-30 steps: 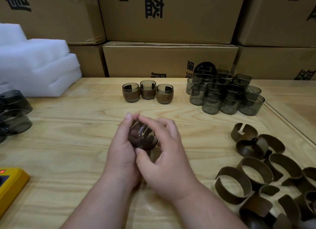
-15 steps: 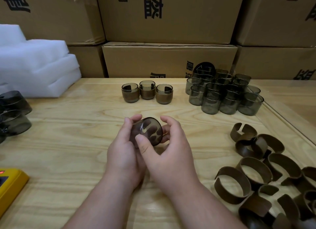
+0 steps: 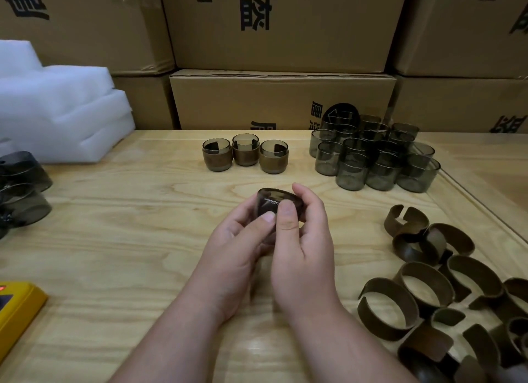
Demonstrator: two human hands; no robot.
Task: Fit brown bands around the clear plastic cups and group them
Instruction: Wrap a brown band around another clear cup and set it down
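Behind hands, banded cups (image 3: 245, 154), boxes (image 3: 281, 98)

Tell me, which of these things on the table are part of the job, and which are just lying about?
Job: cup in hand, held by left hand and right hand; three banded cups; bare cups; loose brown bands.

Lying about: white foam; cardboard boxes; yellow device.
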